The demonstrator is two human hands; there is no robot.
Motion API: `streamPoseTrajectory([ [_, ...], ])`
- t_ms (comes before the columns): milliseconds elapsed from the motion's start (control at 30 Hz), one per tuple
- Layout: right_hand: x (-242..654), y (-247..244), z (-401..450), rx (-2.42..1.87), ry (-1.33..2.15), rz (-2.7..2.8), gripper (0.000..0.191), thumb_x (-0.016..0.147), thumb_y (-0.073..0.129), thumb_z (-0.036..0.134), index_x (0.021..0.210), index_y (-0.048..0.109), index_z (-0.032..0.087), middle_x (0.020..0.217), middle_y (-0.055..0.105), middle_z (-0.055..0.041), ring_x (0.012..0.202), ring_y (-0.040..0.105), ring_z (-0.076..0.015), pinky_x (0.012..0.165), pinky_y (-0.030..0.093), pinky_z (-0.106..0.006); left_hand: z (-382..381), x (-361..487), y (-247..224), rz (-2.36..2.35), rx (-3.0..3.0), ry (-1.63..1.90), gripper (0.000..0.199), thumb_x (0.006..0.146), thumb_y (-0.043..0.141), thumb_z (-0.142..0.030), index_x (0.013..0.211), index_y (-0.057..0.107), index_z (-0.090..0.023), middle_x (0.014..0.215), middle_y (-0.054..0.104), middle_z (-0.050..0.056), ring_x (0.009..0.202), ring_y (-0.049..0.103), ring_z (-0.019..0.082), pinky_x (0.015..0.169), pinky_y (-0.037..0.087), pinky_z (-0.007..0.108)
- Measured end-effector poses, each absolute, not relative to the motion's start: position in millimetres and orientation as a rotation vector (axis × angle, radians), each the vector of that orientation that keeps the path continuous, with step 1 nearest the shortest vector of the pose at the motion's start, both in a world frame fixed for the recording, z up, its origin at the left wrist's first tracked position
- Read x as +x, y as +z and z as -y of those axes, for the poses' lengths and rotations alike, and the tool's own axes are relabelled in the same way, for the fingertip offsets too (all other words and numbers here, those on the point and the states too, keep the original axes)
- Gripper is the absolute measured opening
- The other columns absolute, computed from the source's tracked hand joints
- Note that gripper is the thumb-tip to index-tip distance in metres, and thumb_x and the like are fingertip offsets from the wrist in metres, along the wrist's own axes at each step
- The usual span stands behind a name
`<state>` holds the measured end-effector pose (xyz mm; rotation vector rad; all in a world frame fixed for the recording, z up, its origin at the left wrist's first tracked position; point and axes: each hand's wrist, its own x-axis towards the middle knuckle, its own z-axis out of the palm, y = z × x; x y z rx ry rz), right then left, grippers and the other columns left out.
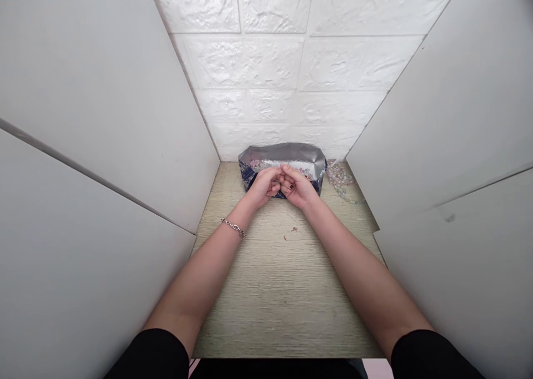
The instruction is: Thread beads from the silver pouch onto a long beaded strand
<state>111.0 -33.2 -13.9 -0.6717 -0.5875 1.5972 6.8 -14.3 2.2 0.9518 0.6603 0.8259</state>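
Note:
My left hand [266,186] and my right hand [296,187] meet at the near rim of an open bag [283,150] with a silvery lining and a dark blue patterned outside. Small pastel and clear beads [260,164] lie inside it. The fingers of both hands are curled, with the thumb and index tips pinched together. Whatever lies between the fingertips is too small to make out. A small dark spot shows on a right fingertip. Strings of pastel beads [342,180] rest on the table just right of the bag.
The wooden table [266,290] carries a few tiny brown specks [293,229] in front of the bag. White panels [104,90] rise close on the left, and more panels [449,124] on the right. A white brick-patterned wall [270,62] stands directly behind the bag.

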Motion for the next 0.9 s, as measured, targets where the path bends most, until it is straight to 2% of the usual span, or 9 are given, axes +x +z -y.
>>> streamPoseTrajectory([
  [167,110.6,-13.9,33.3,-0.655,1.572,0.559,0.011,0.067,0.06,0.023,0.071,0.053,0.016,0.042,0.036,0.0081,0.035,0.029,-0.0007,0.031,0.02,-0.012,13.1,4.7,5.4,-0.64,0.896,0.756,0.015,0.066,0.051,-0.028,0.069,0.048,-0.013,0.057,0.048,-0.003,0.031,0.027,-0.001,0.03,0.006,0.016],
  [400,111.1,-15.2,31.7,-0.662,1.555,0.502,0.012,0.067,0.06,0.025,0.075,0.054,0.018,0.044,0.038,0.0074,0.04,0.036,-0.0023,0.031,0.02,-0.013,16.1,4.3,5.6,-0.645,0.981,0.782,0.014,0.064,0.055,-0.025,0.069,0.049,-0.013,0.059,0.045,-0.004,0.032,0.028,-0.002,0.03,0.007,0.015],
  [533,111.2,-15.3,32.0,-0.66,1.552,0.513,0.015,0.066,0.061,0.027,0.075,0.053,0.019,0.041,0.03,0.0092,0.035,0.03,-0.0018,0.031,0.021,-0.013,12.6,1.4,4.0,-0.581,0.943,0.732,0.007,0.063,0.047,-0.021,0.065,0.047,-0.014,0.056,0.044,-0.003,0.032,0.029,0.0,0.03,0.006,0.016],
  [667,111.9,-17.1,31.9,-0.646,1.562,0.528,0.013,0.067,0.061,0.026,0.074,0.053,0.019,0.042,0.031,0.0093,0.034,0.026,-0.0011,0.031,0.021,-0.013,10.0,-0.5,3.2,-0.535,0.903,0.694,0.012,0.062,0.041,-0.024,0.057,0.044,-0.013,0.056,0.044,-0.001,0.033,0.033,0.002,0.03,0.008,0.016],
  [767,112.5,-18.5,31.7,-0.629,1.562,0.528,0.014,0.067,0.061,0.026,0.075,0.053,0.019,0.042,0.032,0.0088,0.036,0.032,-0.0017,0.031,0.022,-0.012,10.4,1.1,2.8,-0.57,0.924,0.722,0.015,0.064,0.043,-0.027,0.059,0.047,-0.013,0.058,0.045,-0.001,0.032,0.031,0.001,0.03,0.008,0.017],
  [900,111.3,-16.6,32.1,-0.626,1.573,0.514,0.013,0.067,0.06,0.024,0.076,0.053,0.018,0.048,0.042,0.0067,0.041,0.039,-0.002,0.031,0.022,-0.012,12.6,4.1,2.3,-0.628,0.969,0.783,0.014,0.065,0.051,-0.026,0.068,0.05,-0.013,0.061,0.047,-0.002,0.032,0.028,-0.002,0.03,0.008,0.015],
])
